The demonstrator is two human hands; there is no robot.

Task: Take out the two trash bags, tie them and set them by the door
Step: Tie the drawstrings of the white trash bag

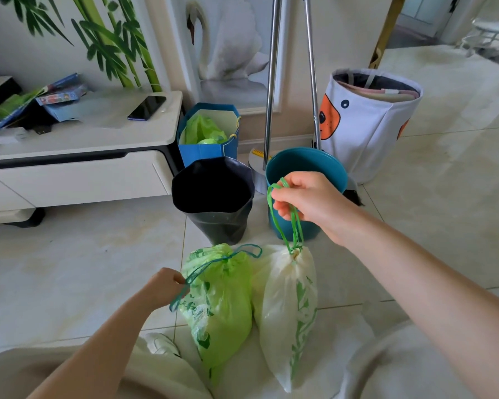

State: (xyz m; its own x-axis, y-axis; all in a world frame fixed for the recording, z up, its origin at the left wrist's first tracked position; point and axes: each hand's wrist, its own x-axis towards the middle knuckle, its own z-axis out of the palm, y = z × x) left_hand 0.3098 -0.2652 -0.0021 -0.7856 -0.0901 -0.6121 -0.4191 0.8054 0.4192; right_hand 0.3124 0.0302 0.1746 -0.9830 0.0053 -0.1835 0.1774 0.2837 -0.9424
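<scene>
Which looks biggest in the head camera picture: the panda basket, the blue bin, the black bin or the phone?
1. Panda basket, the biggest.
2. Black bin and blue bin: these look alike, and a hand hides part of the blue one, so no ranking.
3. Phone, the smallest, though it lies farther away.

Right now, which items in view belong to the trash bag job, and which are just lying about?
Job:
green bag, its string held by left hand
white bag, its string held by right hand
black bin
teal bin

Lying about:
phone on cabinet
blue gift bag
white basket
two poles
</scene>
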